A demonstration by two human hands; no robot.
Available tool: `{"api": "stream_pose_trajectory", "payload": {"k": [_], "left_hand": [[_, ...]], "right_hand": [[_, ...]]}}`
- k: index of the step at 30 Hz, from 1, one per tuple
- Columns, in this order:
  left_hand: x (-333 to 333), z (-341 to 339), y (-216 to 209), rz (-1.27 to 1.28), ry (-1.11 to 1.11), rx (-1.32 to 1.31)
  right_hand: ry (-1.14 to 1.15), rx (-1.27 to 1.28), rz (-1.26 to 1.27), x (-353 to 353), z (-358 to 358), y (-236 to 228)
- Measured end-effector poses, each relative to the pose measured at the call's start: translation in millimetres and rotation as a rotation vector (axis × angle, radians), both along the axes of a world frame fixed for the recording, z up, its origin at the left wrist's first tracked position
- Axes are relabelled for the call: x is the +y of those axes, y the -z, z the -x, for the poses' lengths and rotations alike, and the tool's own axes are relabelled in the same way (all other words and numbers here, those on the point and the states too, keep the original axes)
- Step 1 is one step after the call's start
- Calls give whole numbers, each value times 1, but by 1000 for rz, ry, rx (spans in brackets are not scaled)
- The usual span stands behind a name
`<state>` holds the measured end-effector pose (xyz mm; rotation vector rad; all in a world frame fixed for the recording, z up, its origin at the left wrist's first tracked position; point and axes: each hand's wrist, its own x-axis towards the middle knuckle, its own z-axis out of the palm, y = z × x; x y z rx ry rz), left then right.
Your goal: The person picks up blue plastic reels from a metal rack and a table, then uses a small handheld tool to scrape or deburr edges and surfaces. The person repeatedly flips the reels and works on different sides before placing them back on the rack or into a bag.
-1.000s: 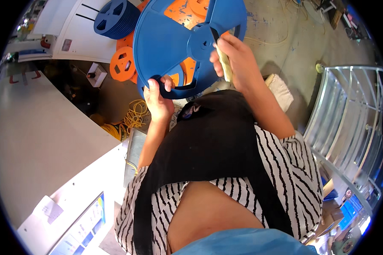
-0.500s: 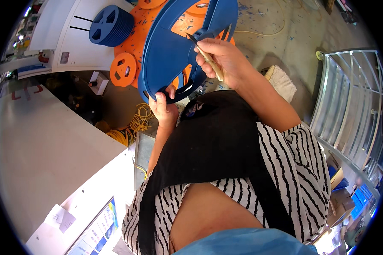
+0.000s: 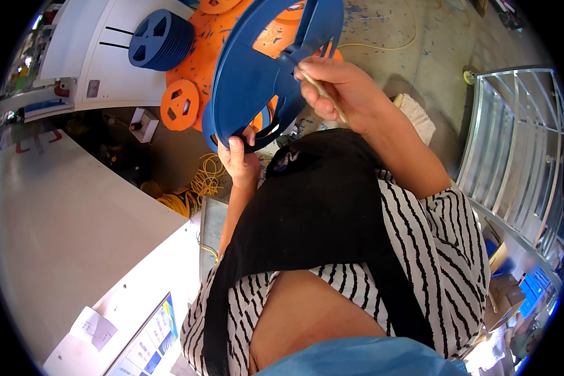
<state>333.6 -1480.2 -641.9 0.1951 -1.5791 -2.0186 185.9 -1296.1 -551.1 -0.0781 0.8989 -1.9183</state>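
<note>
A large blue plastic reel (image 3: 247, 75) is held up on edge, tilted, in front of my body. My left hand (image 3: 239, 161) grips its lower rim, thumb on the near face and fingers reaching through an opening. My right hand (image 3: 344, 94) is closed round a knife (image 3: 324, 94) with a pale handle. The knife's dark blade lies against the reel's hub, and its tip is hard to make out there.
Behind the reel is an orange surface (image 3: 208, 37) strewn with blue shavings. On it stand a stack of blue reels (image 3: 160, 41) and an orange reel (image 3: 180, 104). A coiled yellow hose (image 3: 208, 178) lies below. At right stands a metal rack (image 3: 514, 144).
My right hand has shifted slightly right and down, turning the knife so that its blade now lies at the reel's hub. The reel has moved slightly left; my left hand keeps its grip.
</note>
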Motion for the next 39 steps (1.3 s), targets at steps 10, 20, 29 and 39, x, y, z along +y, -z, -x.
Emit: {"api": "stream_pose_trajectory", "payload": {"k": [10, 20, 29, 39], "left_hand": [[13, 11, -84, -176, -44, -245], [32, 2, -94, -87, -73, -395], [36, -3, -80, -142, -89, -446], [-6, 3, -62, -387, 13, -190]], "right_hand": [[122, 1399, -682, 5, -21, 56], [-9, 1624, -896, -3, -33, 56], [-189, 1577, -876, 11, -67, 73], [341, 967, -744, 37, -26, 60]]}}
